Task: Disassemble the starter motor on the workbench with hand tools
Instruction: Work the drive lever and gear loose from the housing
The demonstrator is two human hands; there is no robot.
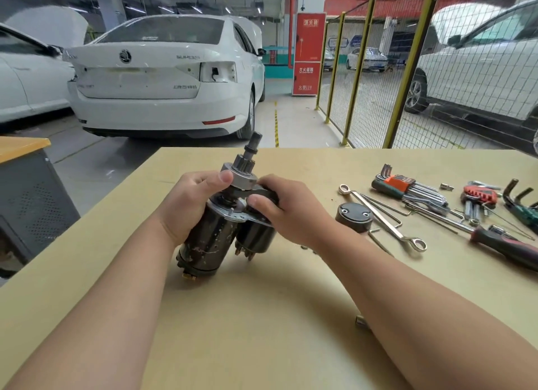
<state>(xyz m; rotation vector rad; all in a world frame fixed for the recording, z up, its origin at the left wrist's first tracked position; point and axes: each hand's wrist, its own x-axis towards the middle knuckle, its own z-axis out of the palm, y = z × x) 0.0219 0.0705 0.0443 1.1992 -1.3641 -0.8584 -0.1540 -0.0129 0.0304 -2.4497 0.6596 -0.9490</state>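
The starter motor (212, 238) stands tilted on the workbench (262, 317), its pinion gear and shaft (247, 157) pointing up and away. Its dark cylindrical body and the smaller solenoid (256, 238) beside it face me. My left hand (186, 203) grips the motor body near the top, thumb pressed against the silver drive collar. My right hand (279, 209) holds the dark shift lever piece above the solenoid, fingers curled round it. A black round end cap (353, 216) lies apart on the bench to the right.
To the right lie a ring spanner (381, 218), hex key sets (407, 187) (479, 197), a red-handled screwdriver (506, 244) and green pliers (521, 206). A small socket (361, 321) sits by my right forearm. White cars and a yellow mesh fence (407, 78) stand beyond the bench.
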